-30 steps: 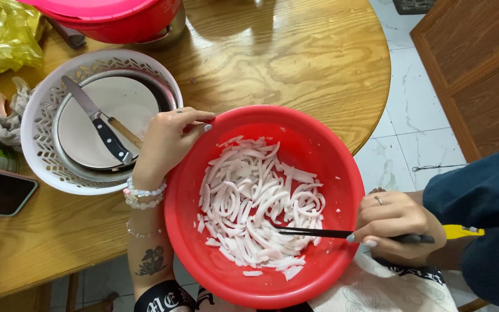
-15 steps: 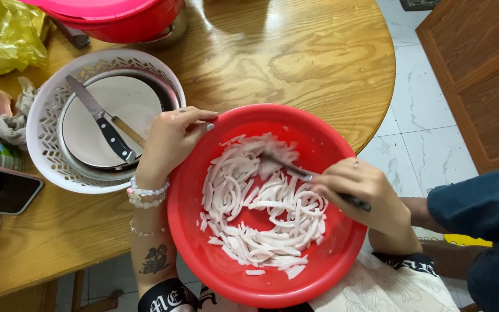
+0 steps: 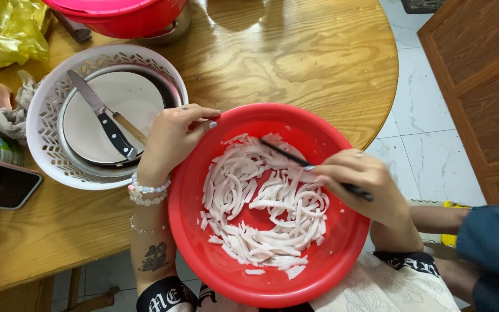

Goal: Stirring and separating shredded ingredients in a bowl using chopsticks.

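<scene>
A big red plastic bowl [image 3: 215, 260] sits at the near edge of the round wooden table [image 3: 295, 63], partly over my lap. It holds several white strips of cut food [image 3: 261, 208]. My left hand [image 3: 171, 138] grips the bowl's left rim, with bead bracelets on the wrist. My right hand [image 3: 356, 185] reaches over the right rim and holds dark chopsticks [image 3: 287, 153], whose tips lie among the white strips near the far side.
A white lattice basket [image 3: 47, 104] left of the bowl holds a plate, a black-handled knife [image 3: 102, 115] and a wooden stick. A dark phone [image 3: 1, 182], a yellow plastic bag [image 3: 7, 34] and a red basin [image 3: 122, 14] lie further off. A wooden cabinet [image 3: 480, 86] stands right.
My right hand has come in from the bowl's right edge to over the strips, and the chopsticks have swung from the near side to the far side. The left hand has stayed on the rim.
</scene>
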